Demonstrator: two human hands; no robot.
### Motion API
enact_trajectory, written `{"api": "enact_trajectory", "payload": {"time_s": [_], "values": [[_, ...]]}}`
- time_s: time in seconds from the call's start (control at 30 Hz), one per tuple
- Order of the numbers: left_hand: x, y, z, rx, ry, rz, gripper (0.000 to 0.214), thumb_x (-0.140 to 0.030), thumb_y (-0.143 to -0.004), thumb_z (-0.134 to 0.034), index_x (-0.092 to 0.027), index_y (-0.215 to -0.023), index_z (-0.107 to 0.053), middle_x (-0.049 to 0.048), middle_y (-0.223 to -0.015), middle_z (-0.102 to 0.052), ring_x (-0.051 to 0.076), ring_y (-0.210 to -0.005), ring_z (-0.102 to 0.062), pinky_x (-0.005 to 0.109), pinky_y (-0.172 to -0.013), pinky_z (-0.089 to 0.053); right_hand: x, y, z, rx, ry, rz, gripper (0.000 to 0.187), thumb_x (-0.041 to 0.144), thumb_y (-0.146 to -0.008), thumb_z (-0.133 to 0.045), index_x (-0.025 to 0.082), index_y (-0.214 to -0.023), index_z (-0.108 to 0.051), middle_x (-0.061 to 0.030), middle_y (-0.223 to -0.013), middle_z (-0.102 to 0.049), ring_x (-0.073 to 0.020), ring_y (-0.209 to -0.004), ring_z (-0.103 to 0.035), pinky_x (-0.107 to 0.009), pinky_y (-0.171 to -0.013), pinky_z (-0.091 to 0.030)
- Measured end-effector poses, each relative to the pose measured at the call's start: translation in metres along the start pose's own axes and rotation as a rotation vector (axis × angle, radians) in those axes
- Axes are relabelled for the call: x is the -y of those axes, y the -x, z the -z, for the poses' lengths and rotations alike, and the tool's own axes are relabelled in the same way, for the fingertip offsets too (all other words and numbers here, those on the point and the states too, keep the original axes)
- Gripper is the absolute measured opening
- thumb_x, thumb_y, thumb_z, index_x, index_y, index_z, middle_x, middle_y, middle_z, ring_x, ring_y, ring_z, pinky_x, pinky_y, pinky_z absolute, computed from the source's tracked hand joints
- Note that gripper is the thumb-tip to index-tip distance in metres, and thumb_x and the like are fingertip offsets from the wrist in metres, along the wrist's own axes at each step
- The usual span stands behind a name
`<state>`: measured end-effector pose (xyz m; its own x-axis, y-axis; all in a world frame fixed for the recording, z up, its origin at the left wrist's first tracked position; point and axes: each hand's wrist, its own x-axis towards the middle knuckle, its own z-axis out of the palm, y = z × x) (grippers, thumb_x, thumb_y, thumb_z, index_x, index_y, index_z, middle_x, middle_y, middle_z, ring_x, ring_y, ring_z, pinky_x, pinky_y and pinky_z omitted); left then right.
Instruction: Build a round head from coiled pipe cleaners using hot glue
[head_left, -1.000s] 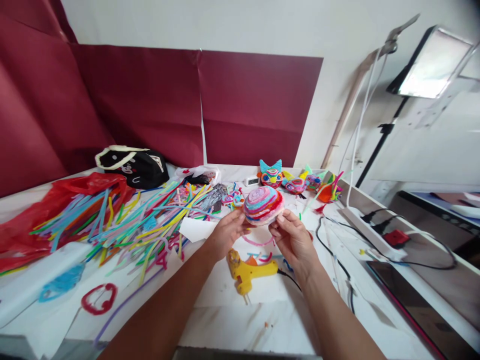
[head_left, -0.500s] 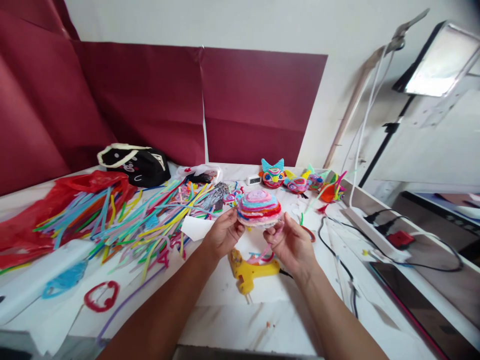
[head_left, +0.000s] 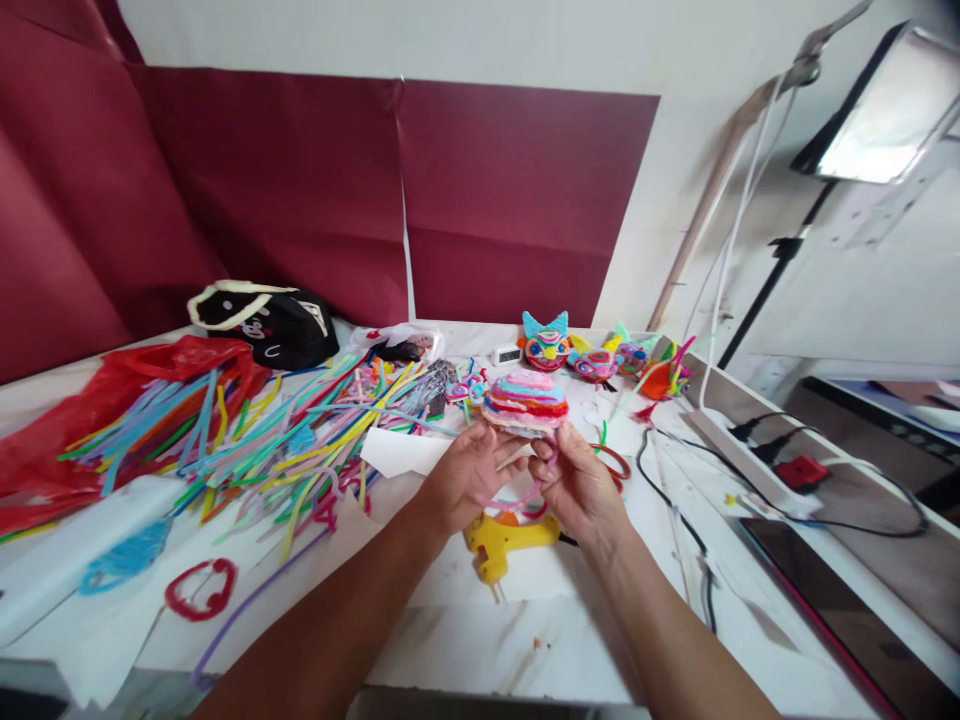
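Note:
Both my hands hold a dome of coiled pipe cleaners (head_left: 525, 402) in pink, blue, red and yellow bands, raised a little above the white table (head_left: 480, 640). My left hand (head_left: 469, 475) grips its near left underside with curled fingers. My right hand (head_left: 574, 482) pinches the near right edge, where a loose pink pipe cleaner (head_left: 517, 497) hangs down from the dome. A yellow glue gun (head_left: 504, 540) lies on the table just below my hands.
A big heap of loose coloured pipe cleaners (head_left: 285, 440) and a red plastic bag (head_left: 90, 420) fill the left side. A black bag (head_left: 262, 322) and finished pipe-cleaner figures (head_left: 546, 345) sit at the back. A power strip (head_left: 739, 460) with cables lies right.
The dome has tipped from showing its spiral face to lying flat, top up. My hands moved closer together under it, and the loose pink pipe cleaner now hangs between them.

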<state>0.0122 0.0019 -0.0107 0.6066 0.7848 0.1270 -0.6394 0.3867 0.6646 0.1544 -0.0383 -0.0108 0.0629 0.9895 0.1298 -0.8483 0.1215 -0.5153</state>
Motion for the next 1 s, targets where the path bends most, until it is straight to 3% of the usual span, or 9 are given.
{"api": "enact_trajectory", "payload": {"time_s": [0.13, 0.27, 0.47, 0.6, 0.9, 1.0], "values": [[0.004, -0.002, 0.002, -0.078, -0.027, -0.086, 0.029, -0.027, -0.069, -0.082, -0.020, -0.094, -0.068, 0.0032, -0.097, -0.071, 0.016, -0.090, -0.064, 0.028, -0.076, -0.046, -0.007, 0.003, -0.004, 0.006, 0.017, -0.049, 0.024, 0.019, -0.069, -0.082, 0.017, -0.078, -0.059, 0.0052, -0.066, -0.055, -0.0063, -0.056, -0.051, -0.014, -0.043, -0.036], [0.005, -0.005, 0.004, -0.123, 0.004, -0.117, 0.026, -0.027, -0.066, -0.083, -0.017, -0.083, -0.066, 0.0032, -0.089, -0.071, 0.017, -0.084, -0.064, 0.031, -0.077, -0.047, -0.011, 0.004, -0.003, 0.014, 0.038, -0.084, 0.022, 0.021, -0.071, -0.080, 0.017, -0.076, -0.059, 0.0046, -0.064, -0.056, -0.0060, -0.053, -0.049, -0.014, -0.041, -0.035], [-0.002, -0.007, 0.002, -0.181, 0.053, -0.137, 0.014, -0.019, -0.074, -0.076, -0.016, -0.081, -0.065, 0.0026, -0.080, -0.071, 0.014, -0.078, -0.066, 0.030, -0.078, -0.049, -0.010, 0.003, 0.000, 0.000, 0.028, -0.150, 0.019, 0.027, -0.073, -0.077, 0.013, -0.077, -0.064, -0.0030, -0.073, -0.068, -0.0066, -0.053, -0.051, -0.015, -0.041, -0.037], [-0.005, -0.006, 0.001, -0.226, 0.087, -0.124, 0.009, -0.018, -0.078, -0.072, -0.015, -0.078, -0.063, 0.0028, -0.077, -0.072, 0.014, -0.076, -0.067, 0.029, -0.076, -0.051, -0.010, 0.003, 0.000, -0.004, -0.004, -0.148, 0.019, 0.024, -0.072, -0.078, 0.013, -0.072, -0.062, -0.0017, -0.070, -0.067, -0.0059, -0.050, -0.049, -0.015, -0.040, -0.036], [0.000, -0.004, -0.001, -0.135, 0.017, -0.125, 0.019, -0.020, -0.071, -0.079, -0.015, -0.081, -0.064, 0.0034, -0.080, -0.073, 0.016, -0.078, -0.069, 0.031, -0.083, -0.052, -0.014, 0.002, 0.001, 0.003, 0.067, -0.112, 0.018, 0.020, -0.071, -0.077, 0.014, -0.071, -0.060, -0.0001, -0.069, -0.064, -0.0042, -0.047, -0.044, -0.014, -0.039, -0.035], [-0.002, -0.005, 0.001, -0.168, 0.005, -0.146, 0.019, -0.017, -0.071, -0.079, -0.014, -0.084, -0.065, 0.0031, -0.081, -0.074, 0.015, -0.078, -0.070, 0.031, -0.084, -0.053, -0.014, 0.003, 0.000, -0.001, 0.151, -0.123, 0.019, 0.027, -0.075, -0.074, 0.014, -0.071, -0.061, 0.0010, -0.063, -0.061, -0.0027, -0.040, -0.036, -0.014, -0.036, -0.029]]}}
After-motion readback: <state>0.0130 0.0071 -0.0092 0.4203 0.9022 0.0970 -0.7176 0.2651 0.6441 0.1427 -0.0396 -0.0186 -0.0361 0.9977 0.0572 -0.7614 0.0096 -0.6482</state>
